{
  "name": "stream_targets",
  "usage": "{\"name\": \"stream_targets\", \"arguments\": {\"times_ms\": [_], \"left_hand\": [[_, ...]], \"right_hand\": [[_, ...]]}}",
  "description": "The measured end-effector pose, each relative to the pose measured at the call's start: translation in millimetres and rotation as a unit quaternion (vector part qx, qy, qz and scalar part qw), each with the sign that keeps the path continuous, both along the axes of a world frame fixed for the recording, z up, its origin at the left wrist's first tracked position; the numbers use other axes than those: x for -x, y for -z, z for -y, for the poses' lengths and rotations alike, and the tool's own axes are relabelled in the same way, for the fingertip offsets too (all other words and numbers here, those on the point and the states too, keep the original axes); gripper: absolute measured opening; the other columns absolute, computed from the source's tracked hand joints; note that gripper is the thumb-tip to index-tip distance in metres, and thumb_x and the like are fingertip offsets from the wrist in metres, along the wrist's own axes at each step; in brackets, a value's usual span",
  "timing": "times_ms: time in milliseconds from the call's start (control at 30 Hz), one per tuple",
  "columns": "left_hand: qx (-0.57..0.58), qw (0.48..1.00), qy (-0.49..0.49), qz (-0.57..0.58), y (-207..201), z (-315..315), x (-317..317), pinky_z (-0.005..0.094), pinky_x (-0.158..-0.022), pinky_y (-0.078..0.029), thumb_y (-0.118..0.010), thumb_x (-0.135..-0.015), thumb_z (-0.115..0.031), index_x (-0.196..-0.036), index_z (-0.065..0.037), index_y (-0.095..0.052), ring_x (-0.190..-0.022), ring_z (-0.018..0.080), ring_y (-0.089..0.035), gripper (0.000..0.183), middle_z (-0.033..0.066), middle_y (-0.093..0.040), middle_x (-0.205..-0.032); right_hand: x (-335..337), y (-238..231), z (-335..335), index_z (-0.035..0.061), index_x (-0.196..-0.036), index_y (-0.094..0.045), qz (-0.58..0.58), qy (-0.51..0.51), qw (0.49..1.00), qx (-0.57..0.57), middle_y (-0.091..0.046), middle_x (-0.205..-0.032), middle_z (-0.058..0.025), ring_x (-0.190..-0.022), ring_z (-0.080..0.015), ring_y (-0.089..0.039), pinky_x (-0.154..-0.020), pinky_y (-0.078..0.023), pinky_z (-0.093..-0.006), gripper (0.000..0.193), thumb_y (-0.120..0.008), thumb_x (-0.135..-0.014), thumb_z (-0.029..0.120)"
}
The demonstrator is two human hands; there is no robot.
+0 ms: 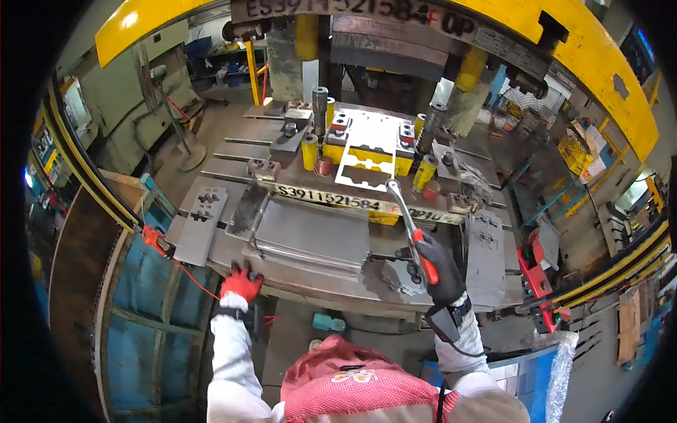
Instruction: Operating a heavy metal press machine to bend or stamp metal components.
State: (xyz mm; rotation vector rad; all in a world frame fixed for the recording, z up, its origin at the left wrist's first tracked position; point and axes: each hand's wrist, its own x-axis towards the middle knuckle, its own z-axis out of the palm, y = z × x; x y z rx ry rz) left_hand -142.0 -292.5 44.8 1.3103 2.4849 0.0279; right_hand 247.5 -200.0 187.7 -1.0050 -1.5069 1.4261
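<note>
Clamping red-handled tool [422, 248] in right hand [443, 273], tip sitting by cutout sheet [370, 134] on far die [403, 166]; left hand [242, 283] resting spread on table [293, 276], near left. Cutout sheet's looking cut; near-left plain stack [314, 229] apparently remaining.

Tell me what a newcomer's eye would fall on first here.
Probably the glaring white sheet just above the picture's centre, followed by the yellow frame arching across the top. Right of centre, the dark-gloved right grip holds a red-handled wrench, while the red-gloved left grip is at the front edge of the table.
</note>
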Motion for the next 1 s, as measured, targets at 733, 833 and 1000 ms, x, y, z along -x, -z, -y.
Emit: {"name": "stream_targets", "arguments": {"times_ms": [733,833,1000], "left_hand": [[-0.387,0.488,0.189,0.759,-50.0,-179.4,-158.5,0.0380,-0.089,-0.046,-0.032,-0.095,-0.025,-0.132,-0.010,-0.033,-0.111,0.0248,-0.050,0.040,0.0098,-0.044,-0.130],[-0.272,0.357,0.065,0.891,-42.7,-165.4,-162.1,0.0389,-0.089,-0.046,-0.031,-0.095,-0.023,-0.132,-0.009,-0.032,-0.111,0.0258,-0.050,0.040,0.0117,-0.044,-0.129],[-0.307,0.563,0.057,0.765,-4.4,-148.8,-133.7,0.0318,-0.079,-0.046,-0.038,-0.092,-0.019,-0.117,-0.003,-0.047,-0.097,0.0224,-0.056,0.032,0.0147,-0.053,-0.113]], "right_hand": [[42.4,-23.8,-111.0,0.0033,-0.126,-0.037,-0.046,-0.042,0.998,0.034,-0.057,-0.091,-0.0027,-0.074,-0.0068,-0.052,-0.059,-0.042,-0.0197,0.052,-0.052,-0.085,0.032],[50.9,-10.5,-140.7,0.0031,-0.117,-0.046,0.007,-0.025,0.998,-0.058,-0.057,-0.088,-0.0029,-0.072,-0.0072,-0.052,-0.059,-0.043,-0.0200,0.043,-0.053,-0.084,0.030],[44.7,-2.5,-94.1,0.0020,-0.126,-0.037,-0.102,0.018,0.995,-0.007,-0.059,-0.088,-0.0041,-0.059,-0.0057,-0.048,-0.053,-0.042,-0.0207,0.050,-0.052,-0.083,0.024]]}}
